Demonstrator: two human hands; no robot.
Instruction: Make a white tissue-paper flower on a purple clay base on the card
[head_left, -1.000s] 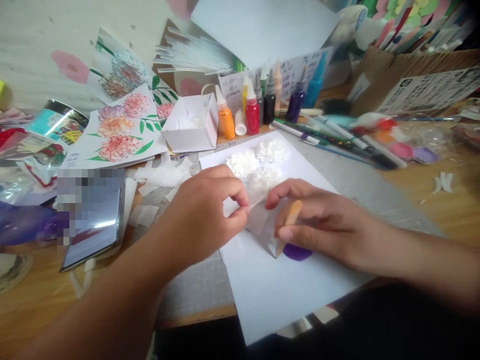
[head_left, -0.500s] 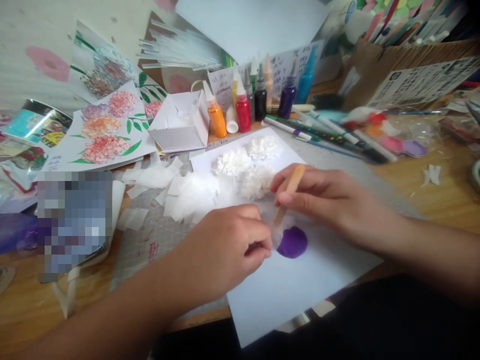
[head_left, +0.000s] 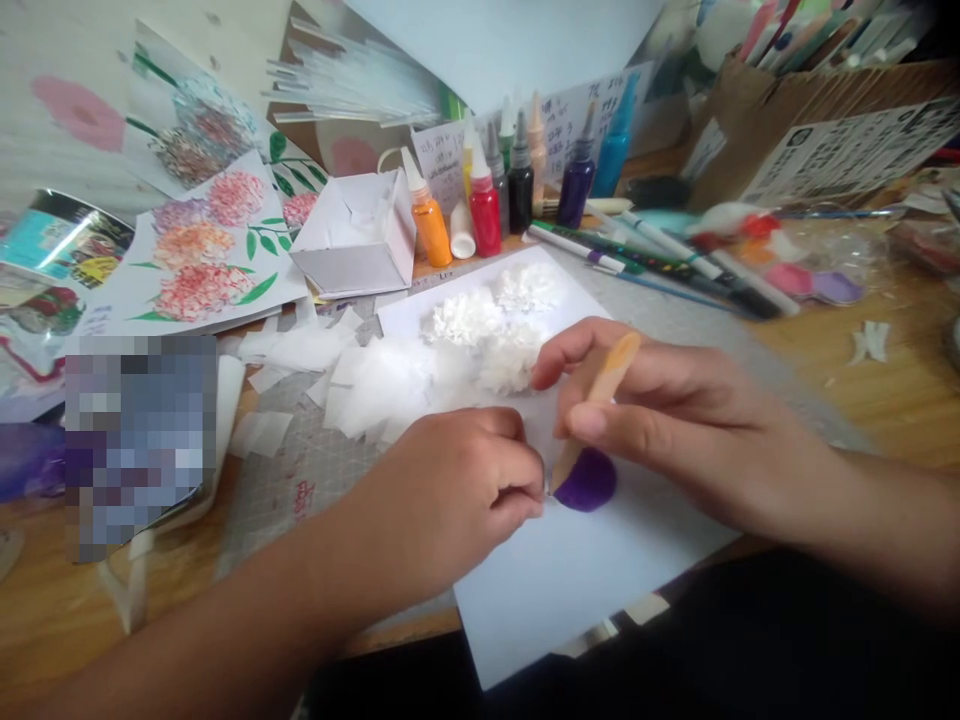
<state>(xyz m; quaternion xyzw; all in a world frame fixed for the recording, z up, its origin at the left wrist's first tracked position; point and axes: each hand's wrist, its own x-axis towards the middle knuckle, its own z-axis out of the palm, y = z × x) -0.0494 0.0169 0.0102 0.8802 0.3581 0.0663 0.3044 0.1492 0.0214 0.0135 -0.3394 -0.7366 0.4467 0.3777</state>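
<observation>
A flat wooden craft stick [head_left: 611, 370] is gripped between the thumb and fingers of my right hand [head_left: 667, 410]. It slants down to the left, and its lower end is at the left edge of a round purple patch [head_left: 589, 485] on a white sheet of paper [head_left: 555, 590]. Just left of the patch, my left hand [head_left: 480, 475] is closed in a pinch; what its fingertips hold is hidden. White ruffled flowers [head_left: 465, 318] lie on the paper beyond my hands. Thin white tissue pieces [head_left: 386, 385] are heaped behind my left hand.
Colored squeeze bottles [head_left: 486, 215] stand at the back beside an open white box [head_left: 356, 235]. Pens [head_left: 660, 255] lie to the right, before a cardboard box [head_left: 817, 130]. Flower pictures [head_left: 214, 245] and a pixelated object [head_left: 142, 440] are at left, by a grey cutting mat [head_left: 281, 500].
My right hand has shifted slightly, and the stick's lower end has come down to the purple patch's left edge. My left hand stays pinched in nearly the same place. The view has shifted slightly.
</observation>
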